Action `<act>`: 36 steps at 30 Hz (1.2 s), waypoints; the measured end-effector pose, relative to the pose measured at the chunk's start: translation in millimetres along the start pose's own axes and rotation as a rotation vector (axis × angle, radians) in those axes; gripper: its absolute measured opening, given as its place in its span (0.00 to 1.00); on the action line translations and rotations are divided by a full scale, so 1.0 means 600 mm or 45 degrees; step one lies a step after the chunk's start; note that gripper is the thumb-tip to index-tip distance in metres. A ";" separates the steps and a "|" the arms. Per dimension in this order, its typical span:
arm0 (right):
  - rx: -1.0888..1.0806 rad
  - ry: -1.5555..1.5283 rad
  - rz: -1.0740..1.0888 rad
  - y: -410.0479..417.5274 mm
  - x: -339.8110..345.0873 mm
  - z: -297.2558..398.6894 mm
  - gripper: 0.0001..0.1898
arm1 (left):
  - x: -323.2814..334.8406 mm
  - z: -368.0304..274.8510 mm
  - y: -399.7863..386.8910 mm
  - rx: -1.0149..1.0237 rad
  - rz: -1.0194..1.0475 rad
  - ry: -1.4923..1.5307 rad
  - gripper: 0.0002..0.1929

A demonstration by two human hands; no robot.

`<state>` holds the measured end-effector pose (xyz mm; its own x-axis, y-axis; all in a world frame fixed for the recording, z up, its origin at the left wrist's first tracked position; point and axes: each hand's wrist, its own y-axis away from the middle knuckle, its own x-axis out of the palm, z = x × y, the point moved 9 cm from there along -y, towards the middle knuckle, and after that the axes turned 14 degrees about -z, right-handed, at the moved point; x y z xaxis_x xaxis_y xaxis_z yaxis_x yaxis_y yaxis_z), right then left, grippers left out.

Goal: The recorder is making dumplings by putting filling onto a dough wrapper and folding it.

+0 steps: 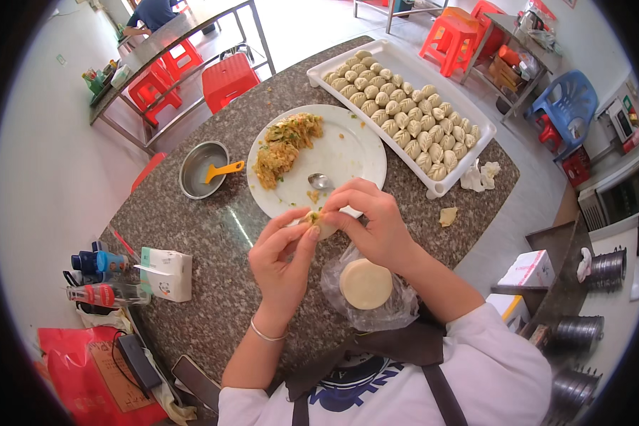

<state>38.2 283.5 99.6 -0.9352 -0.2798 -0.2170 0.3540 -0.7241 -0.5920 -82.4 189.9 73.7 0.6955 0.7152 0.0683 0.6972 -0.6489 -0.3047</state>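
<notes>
Between the fingertips of both hands is a partly folded dumpling (327, 230), its filling showing at the top. My left hand (283, 250) pinches its left side, thumb in front. My right hand (365, 218) grips the right side; its fingers hide part of the wrapper. Just beyond lies a white oval plate (351, 154) with a heap of chopped filling (285, 149) along its left. A metal spoon (319, 181) rests on the plate, its handle hidden behind my right hand. Below my right hand, a stack of round dough wrappers (366, 284) sits on a clear plastic bag (341, 311).
A white tray (436, 189) of pleated dumplings (404, 112) stands at the far right. Left of the plate is a metal bowl (189, 170) with a yellow-handled utensil (223, 170). A tissue pack (168, 274), a glass bottle (106, 294) and a phone (197, 381) line the left edge.
</notes>
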 end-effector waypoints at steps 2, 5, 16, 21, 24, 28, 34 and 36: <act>0.121 -0.061 0.010 0.002 -0.002 -0.015 0.05 | 0.003 0.007 0.001 -0.076 0.007 0.014 0.07; 0.359 -0.197 0.145 -0.005 -0.001 -0.030 0.06 | 0.003 0.014 0.002 -0.147 0.064 0.088 0.07; -0.027 -0.050 0.036 -0.005 0.001 0.003 0.06 | -0.003 0.022 0.002 -0.296 -0.037 0.213 0.07; 0.046 -0.104 -0.018 0.001 0.002 -0.002 0.05 | -0.006 -0.002 0.002 -0.048 -0.108 0.146 0.07; 0.028 -0.142 -0.085 0.006 0.002 0.002 0.05 | -0.010 -0.011 0.004 0.188 -0.046 -0.013 0.07; 0.143 -0.171 -0.111 0.008 0.000 -0.008 0.04 | 0.007 -0.032 0.006 0.428 0.148 -0.313 0.08; 0.028 -0.117 -0.029 0.006 0.002 -0.004 0.04 | 0.004 -0.055 -0.005 0.280 -0.083 -0.235 0.07; 0.017 -0.090 0.004 0.006 0.005 -0.001 0.04 | 0.000 -0.046 -0.003 0.388 -0.016 -0.277 0.08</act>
<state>36.8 280.4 96.3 -0.9314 -0.3254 -0.1628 0.3571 -0.7316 -0.5806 -79.1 183.9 100.3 0.6114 0.7822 -0.1198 0.5990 -0.5563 -0.5760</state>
